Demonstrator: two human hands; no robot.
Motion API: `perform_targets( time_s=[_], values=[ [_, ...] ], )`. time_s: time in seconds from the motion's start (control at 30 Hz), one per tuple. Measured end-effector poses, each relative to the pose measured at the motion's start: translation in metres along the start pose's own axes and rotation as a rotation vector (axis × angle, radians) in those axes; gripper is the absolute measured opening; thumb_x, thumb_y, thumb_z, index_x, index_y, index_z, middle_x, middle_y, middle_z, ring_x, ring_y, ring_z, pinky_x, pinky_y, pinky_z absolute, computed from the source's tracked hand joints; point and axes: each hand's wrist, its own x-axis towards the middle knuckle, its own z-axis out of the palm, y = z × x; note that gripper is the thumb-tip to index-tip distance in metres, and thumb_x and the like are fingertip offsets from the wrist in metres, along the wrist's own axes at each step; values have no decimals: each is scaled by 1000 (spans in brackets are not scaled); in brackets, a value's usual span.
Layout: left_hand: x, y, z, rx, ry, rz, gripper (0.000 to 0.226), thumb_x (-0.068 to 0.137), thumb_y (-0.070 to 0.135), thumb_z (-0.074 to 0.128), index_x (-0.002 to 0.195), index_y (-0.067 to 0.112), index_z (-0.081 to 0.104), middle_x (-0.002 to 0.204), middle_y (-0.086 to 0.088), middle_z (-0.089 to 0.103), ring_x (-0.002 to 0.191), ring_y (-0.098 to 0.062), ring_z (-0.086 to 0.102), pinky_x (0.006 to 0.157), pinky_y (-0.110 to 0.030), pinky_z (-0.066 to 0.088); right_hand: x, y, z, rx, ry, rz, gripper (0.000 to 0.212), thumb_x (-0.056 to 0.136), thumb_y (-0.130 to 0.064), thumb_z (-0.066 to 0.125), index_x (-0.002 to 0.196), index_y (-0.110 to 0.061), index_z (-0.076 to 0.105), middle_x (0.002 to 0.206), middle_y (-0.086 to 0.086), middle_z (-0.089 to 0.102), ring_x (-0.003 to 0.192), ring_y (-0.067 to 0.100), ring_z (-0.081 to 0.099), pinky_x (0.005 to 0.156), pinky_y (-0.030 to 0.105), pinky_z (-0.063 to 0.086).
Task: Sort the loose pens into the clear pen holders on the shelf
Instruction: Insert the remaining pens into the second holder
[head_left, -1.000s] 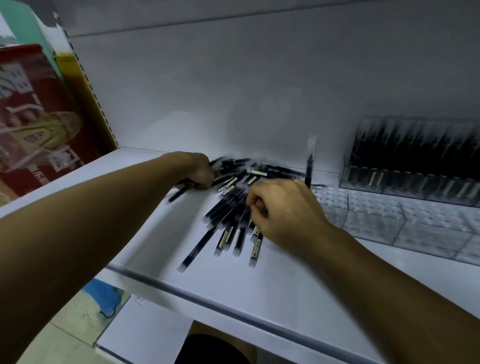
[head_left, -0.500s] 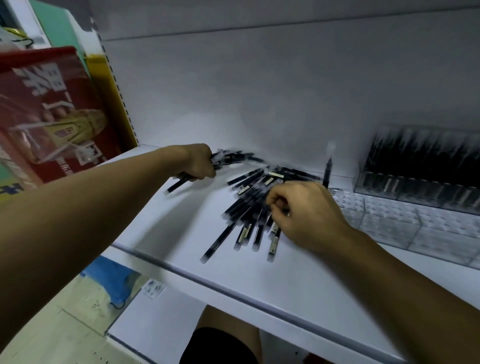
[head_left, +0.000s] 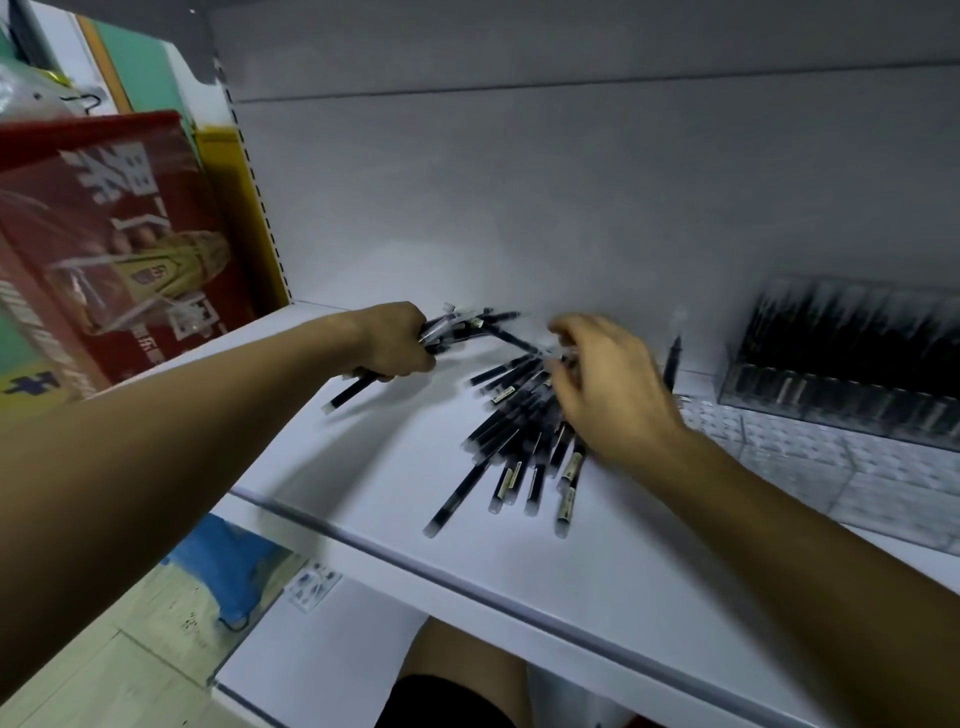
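Right hand (head_left: 608, 387) now spread above loose pens (head_left: 519, 441), left hand (head_left: 395, 340) grip still clutching pen bundle (head_left: 462, 325)

Dim, cool light; motion blur; wide-angle edges.

Two hands are in view: the left hand (head_left: 393, 342) at 10 o'clock, the right hand (head_left: 610, 387) at 2 o'clock. One loose pile of black pens (head_left: 519, 436) lies on the shelf (head_left: 597, 561), too overlapped to count exactly, roughly twenty. One bundle of pens (head_left: 462, 325) sits in the left fist, number unclear. One single pen (head_left: 671, 364) stands upright at 3 o'clock. One filled pen holder (head_left: 841, 364) is visible, blurred.
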Motion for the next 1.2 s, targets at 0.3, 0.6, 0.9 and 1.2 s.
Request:
perform_targets(
  time_s=[0.3, 0.6, 0.9, 1.2],
  values=[
    [-20, -8, -17, -203, 69, 74, 17, 91, 21, 63, 84, 9, 53, 67, -7, 56, 51, -23, 48, 52, -30, 43, 52, -4, 14, -355, -86, 33, 20, 106, -23, 51, 108, -7, 63, 83, 11, 62, 68, 30, 56, 58, 34, 44],
    [-27, 56, -20, -528, 90, 379, 27, 97, 18, 62, 78, 13, 43, 61, -7, 40, 51, -19, 37, 50, -33, 34, 58, -17, -98, 384, 396, 205, 15, 107, -17, 43, 107, -22, 57, 89, -4, 63, 73, 16, 66, 61, 27, 53],
    [-41, 121, -2, -127, 119, 598, 8, 88, 27, 68, 87, 23, 61, 77, 4, 65, 67, -12, 61, 61, -31, 49, 39, 1, -122, 243, 222, 334, 29, 106, -22, 41, 91, -24, 65, 67, -10, 52, 47, 4, 47, 42, 15, 30],
    [-33, 141, 23, -291, 117, 704, 7, 91, 34, 68, 94, 31, 63, 77, 8, 69, 66, -7, 65, 59, -26, 51, 17, 18, -137, 416, 334, 261, 29, 102, -24, 50, 83, -32, 71, 74, -12, 60, 62, 11, 55, 63, 31, 40]
  ],
)
